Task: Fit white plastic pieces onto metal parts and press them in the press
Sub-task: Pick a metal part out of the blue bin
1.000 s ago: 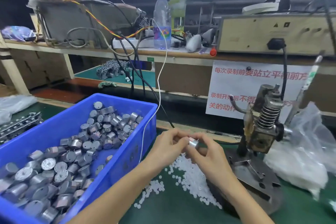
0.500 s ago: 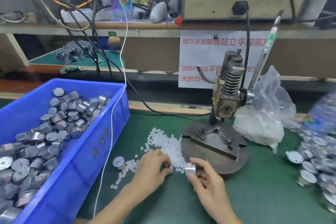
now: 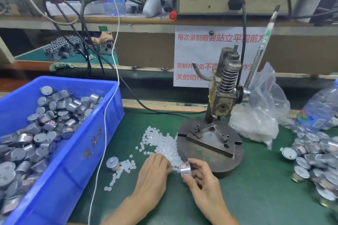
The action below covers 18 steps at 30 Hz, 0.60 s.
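Observation:
My right hand [image 3: 201,181] grips a small silver metal cylinder [image 3: 185,168] just in front of the press base. My left hand [image 3: 155,171] lies palm down on the green mat, its fingertips in the loose pile of white plastic pieces [image 3: 161,144]; whether it pinches one is hidden. The hand press [image 3: 225,97] with its spring and lever stands on a round steel base [image 3: 210,151], and its fixture holds nothing. One more metal part [image 3: 112,163] stands alone on the mat left of my left hand.
A blue bin [image 3: 95,133] full of metal parts fills the left. A white cable [image 3: 105,133] hangs over its rim. Right of the press lie a clear plastic bag [image 3: 259,115], a bottle [image 3: 320,111] and a heap of metal parts [image 3: 318,160].
Both hands came down from chest height to the mat. The left hand let go of the metal part and went to the white pieces; the right still holds it.

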{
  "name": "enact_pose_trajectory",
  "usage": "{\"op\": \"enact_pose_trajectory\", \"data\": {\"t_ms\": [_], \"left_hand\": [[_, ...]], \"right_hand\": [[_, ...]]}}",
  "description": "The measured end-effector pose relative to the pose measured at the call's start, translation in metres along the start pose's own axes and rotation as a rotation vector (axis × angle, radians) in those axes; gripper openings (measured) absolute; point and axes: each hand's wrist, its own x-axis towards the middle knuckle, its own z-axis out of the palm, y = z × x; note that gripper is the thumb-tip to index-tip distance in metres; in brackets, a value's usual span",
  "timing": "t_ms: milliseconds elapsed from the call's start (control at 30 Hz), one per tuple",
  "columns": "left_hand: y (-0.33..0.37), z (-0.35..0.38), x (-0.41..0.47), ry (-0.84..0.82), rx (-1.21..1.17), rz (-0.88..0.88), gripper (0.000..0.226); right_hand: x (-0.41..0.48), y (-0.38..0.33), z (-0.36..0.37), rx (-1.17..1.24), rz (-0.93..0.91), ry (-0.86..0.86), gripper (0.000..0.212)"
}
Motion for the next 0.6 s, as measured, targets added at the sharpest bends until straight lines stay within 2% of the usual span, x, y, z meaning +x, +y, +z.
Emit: {"op": "enact_pose_trajectory", "data": {"t_ms": [67,200,467,600], "left_hand": [[-0.001,0.008,-0.012,-0.020,-0.130,-0.051,0.008],[-0.001,0.016,-0.019,0.010,-0.250,-0.126,0.007],[-0.001,0.012,-0.019,0.087,-0.346,-0.202,0.010],[-0.005,0.007,-0.023,-0.017,-0.362,-0.154,0.005]], "right_hand": [[0.001,0.001,-0.001,-0.019,-0.010,0.004,0.037],[0.001,0.000,-0.002,-0.100,-0.015,-0.082,0.029],[0.004,-0.006,0.002,-0.265,-0.105,-0.164,0.024],[0.007,-0.006,0.002,-0.314,-0.147,-0.175,0.019]]}}
